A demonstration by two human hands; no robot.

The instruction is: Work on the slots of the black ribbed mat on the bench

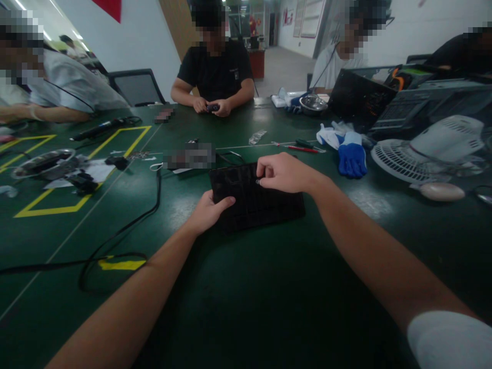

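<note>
A flat black rectangular panel [253, 205] lies tilted slightly on the green table in front of me. My left hand [210, 209] grips its left edge, with the thumb on top and the fingers hidden beneath. Over the panel's upper right part is my right hand [279, 173], its fingers curled and pinched together near the surface. Something small and shiny shows at those fingertips, too small to name.
Blue and white gloves [351, 154], a white fan [430, 148] and a computer case [415, 105] are at right. A red screwdriver [307, 149] lies beyond the panel. Black cable [154, 207] and a metal bowl [42, 164] are left. A person [217, 66] sits opposite.
</note>
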